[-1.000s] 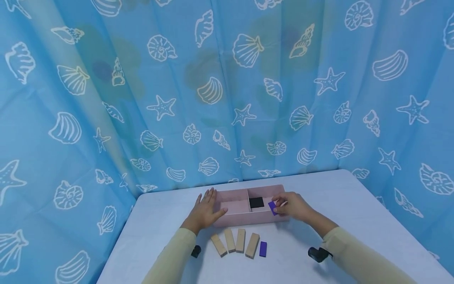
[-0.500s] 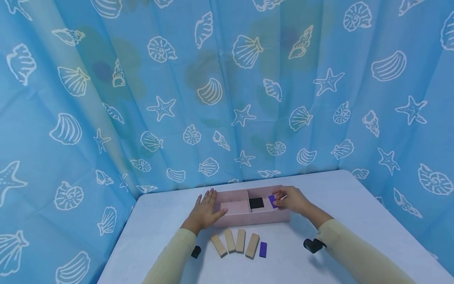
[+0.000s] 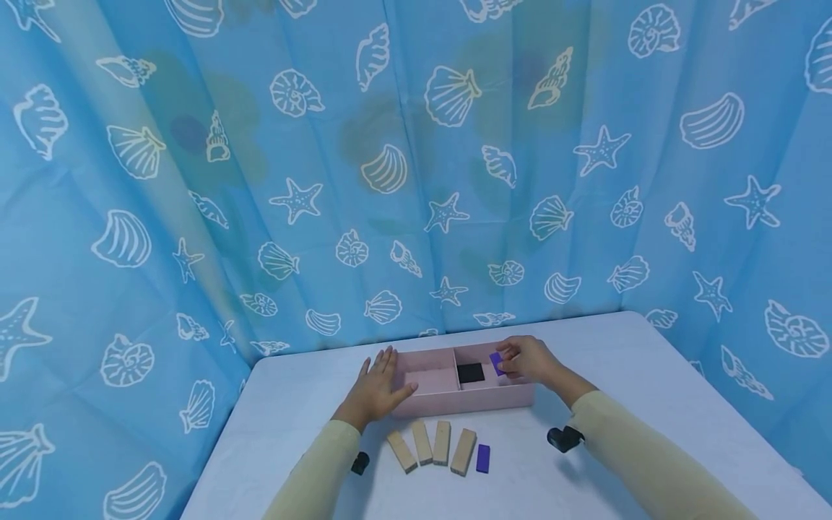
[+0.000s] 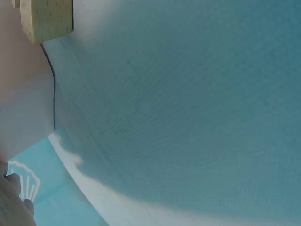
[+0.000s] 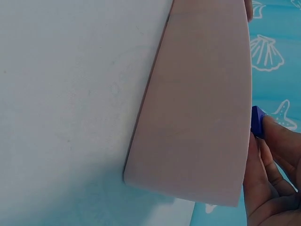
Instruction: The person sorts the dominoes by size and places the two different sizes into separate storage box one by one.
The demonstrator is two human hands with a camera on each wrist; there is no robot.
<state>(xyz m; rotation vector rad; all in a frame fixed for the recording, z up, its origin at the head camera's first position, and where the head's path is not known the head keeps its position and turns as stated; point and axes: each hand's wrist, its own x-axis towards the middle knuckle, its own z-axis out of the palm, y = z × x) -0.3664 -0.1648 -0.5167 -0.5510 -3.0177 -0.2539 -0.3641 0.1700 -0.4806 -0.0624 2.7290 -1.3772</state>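
My right hand (image 3: pixel 529 359) pinches a small purple block (image 3: pixel 497 363) over the right compartment of a pink divided box (image 3: pixel 481 401). In the right wrist view, the purple block (image 5: pixel 257 121) shows between thumb and fingers just past the box's rim. A black flat piece (image 3: pixel 471 373) lies in that same compartment, beside the divider. My left hand (image 3: pixel 372 390) rests on the box's left end with its fingers stretched out. Several light wooden blocks (image 3: pixel 440 443) lie in front of the box, and a second purple block (image 3: pixel 483 458) lies to their right.
The box stands on a white-covered table (image 3: pixel 598 347). A blue curtain (image 3: pixel 416 238) printed with shells and starfish hangs close behind and at both sides. A black wrist device (image 3: pixel 565 438) hangs under the right forearm.
My right hand has moved back and slightly left with the purple block, away from the box's front wall. The left hand and the blocks on the table have stayed in place.
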